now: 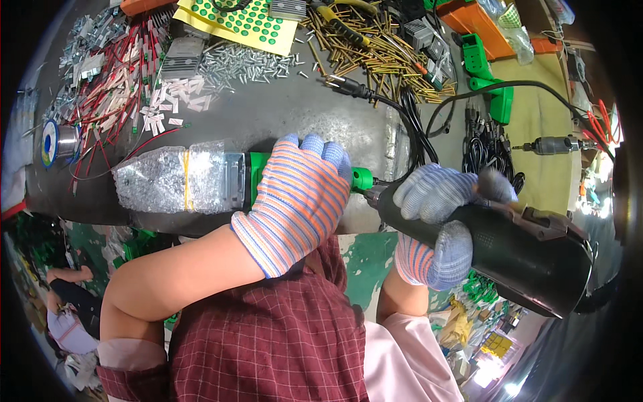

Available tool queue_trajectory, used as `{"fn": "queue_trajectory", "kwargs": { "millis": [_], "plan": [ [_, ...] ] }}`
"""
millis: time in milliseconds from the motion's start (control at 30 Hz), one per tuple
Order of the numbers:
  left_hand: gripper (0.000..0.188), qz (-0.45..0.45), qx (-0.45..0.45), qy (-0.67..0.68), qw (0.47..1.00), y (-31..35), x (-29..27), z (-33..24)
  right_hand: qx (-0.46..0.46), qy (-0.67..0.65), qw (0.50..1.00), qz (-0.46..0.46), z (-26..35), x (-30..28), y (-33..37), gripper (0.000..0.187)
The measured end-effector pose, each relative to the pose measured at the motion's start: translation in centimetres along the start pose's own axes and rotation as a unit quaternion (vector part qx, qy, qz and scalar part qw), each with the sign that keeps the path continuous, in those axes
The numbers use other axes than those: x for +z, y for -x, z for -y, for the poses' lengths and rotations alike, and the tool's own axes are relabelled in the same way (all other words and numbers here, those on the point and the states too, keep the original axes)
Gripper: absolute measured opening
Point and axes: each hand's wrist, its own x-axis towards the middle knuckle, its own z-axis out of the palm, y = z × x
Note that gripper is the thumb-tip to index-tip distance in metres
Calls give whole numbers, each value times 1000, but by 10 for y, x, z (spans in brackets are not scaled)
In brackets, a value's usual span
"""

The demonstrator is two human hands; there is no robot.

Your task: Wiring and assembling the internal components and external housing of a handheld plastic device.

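Note:
My left hand point(301, 194), in a striped knit glove, is closed over a green tool housing point(256, 175) lying on the bench. Its left end is wrapped in bubble wrap point(151, 177) held by a yellow band. A small green end piece with a hole point(362, 179) sticks out past my fingers. My gloved right hand point(435, 194) is wrapped around a thick black power driver point(522, 251). The driver's narrow nose points left and reaches the green end piece; whether its tip touches is hard to tell. My left palm hides the housing's middle.
Far left lie red wires with white connectors point(117, 87) and a solder spool point(60, 142). Loose silver screws point(248, 67), brass-coloured rods point(375, 57) and a yellow sticker sheet point(251, 23) lie at the back. Black cords point(482, 144), green housings point(475, 57) and another driver point(552, 145) are to the right.

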Motion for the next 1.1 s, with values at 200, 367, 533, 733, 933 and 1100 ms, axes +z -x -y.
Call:
{"fn": "queue_trajectory", "kwargs": {
  "millis": [200,367,533,733,933,1100],
  "plan": [
    [26,-37,0,11,999,-1,4,1,-20,-87,995,34,-12,-2,-3,30],
    [23,-34,2,-26,999,-2,6,0,-44,-138,988,62,-6,6,-3,30],
    [28,-57,-11,18,998,5,3,10,21,123,992,-17,13,32,-10,36],
    [35,-260,33,254,931,66,-12,49,-54,43,996,53,30,69,-33,34],
    [37,-212,99,209,950,108,10,58,-33,14,992,121,15,87,-50,39],
    [33,-241,109,208,942,100,10,59,57,2,991,124,-8,90,-49,48]
  ]
}}
